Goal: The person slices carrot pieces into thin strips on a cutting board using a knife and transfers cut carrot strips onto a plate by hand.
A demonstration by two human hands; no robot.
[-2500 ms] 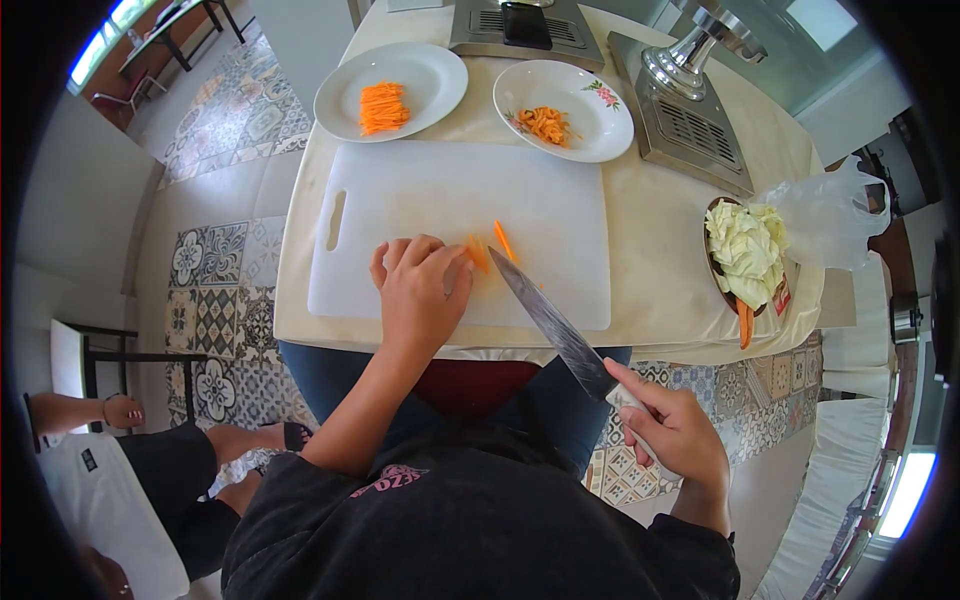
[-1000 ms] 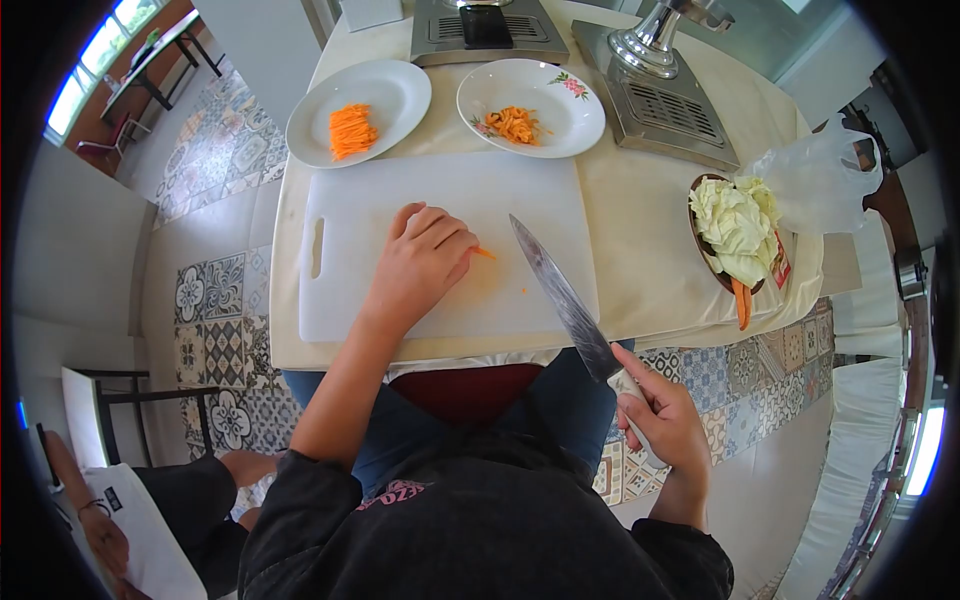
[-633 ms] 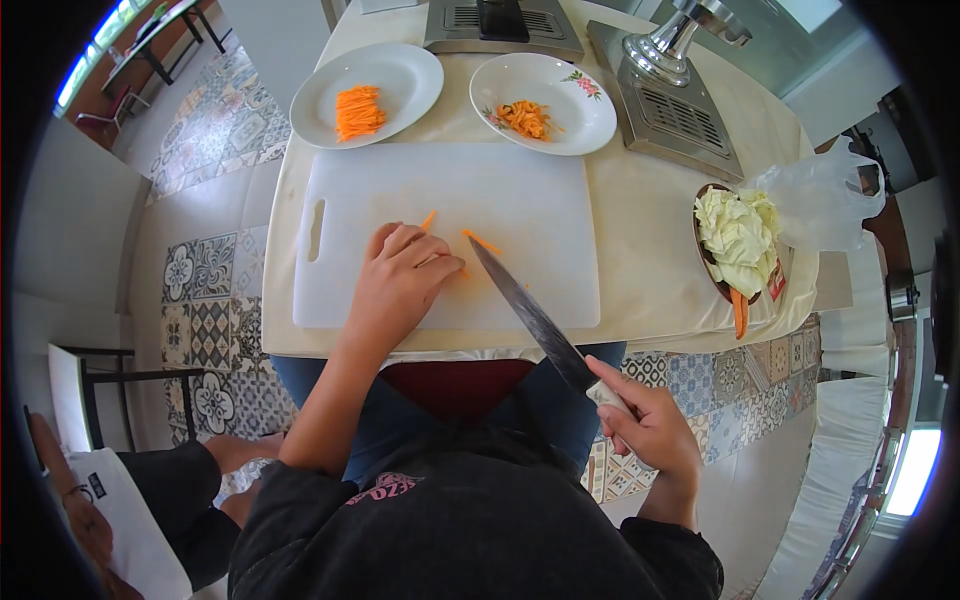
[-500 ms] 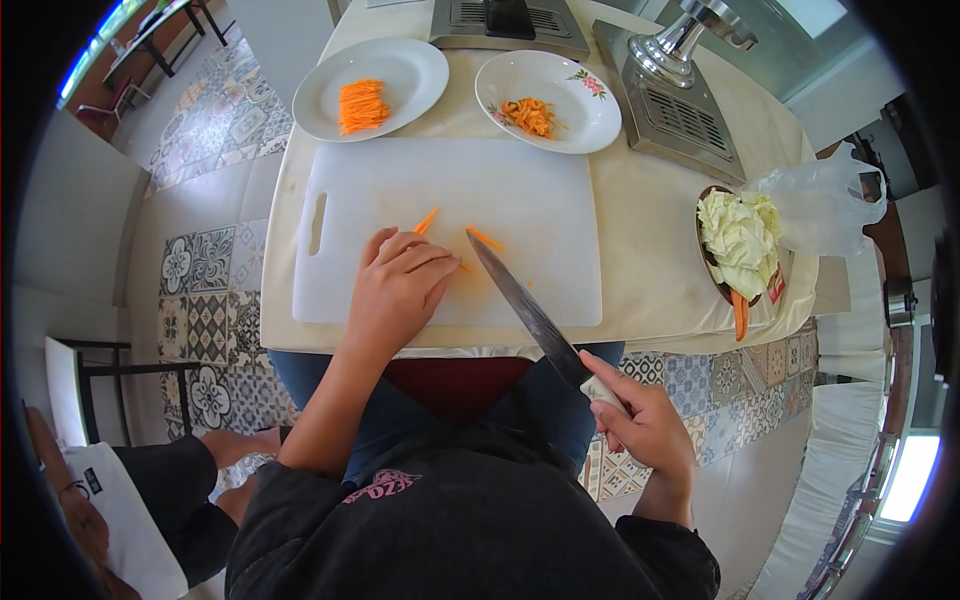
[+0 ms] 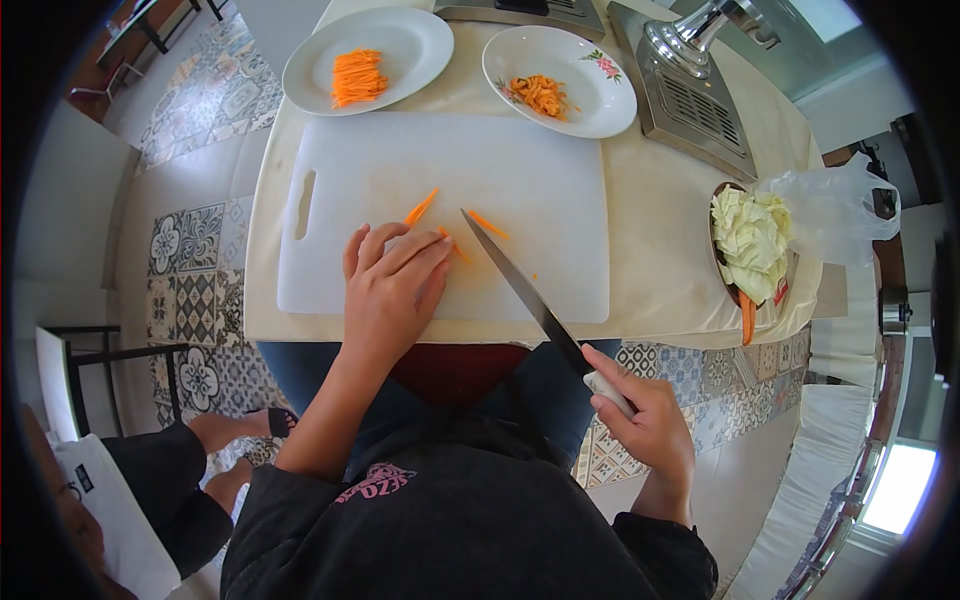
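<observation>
My right hand (image 5: 643, 415) grips the pale handle of a kitchen knife (image 5: 530, 297). The blade points away to the left over the white cutting board (image 5: 540, 170), its tip beside a thin carrot strip (image 5: 488, 225). My left hand (image 5: 393, 290) rests on the board left of the blade, palm down, fingers bent and a little apart. Its fingertips touch a short carrot strip (image 5: 458, 250). More carrot strips (image 5: 421, 208) lie just beyond the fingers, partly hidden by them.
Behind the board, a white plate (image 5: 420, 50) bears neat carrot strips (image 5: 358, 78); a flowered plate (image 5: 600, 105) holds carrot scraps (image 5: 540, 96). Metal appliances (image 5: 690, 110) stand behind. Cabbage (image 5: 750, 240), a carrot (image 5: 747, 318) and a plastic bag (image 5: 835, 215) sit right. A person (image 5: 150, 490) is at left.
The view has shifted slightly, so the board and plates sit higher. My left fingers have moved a little over the carrot strips, uncovering more of one. The knife stays in my right hand.
</observation>
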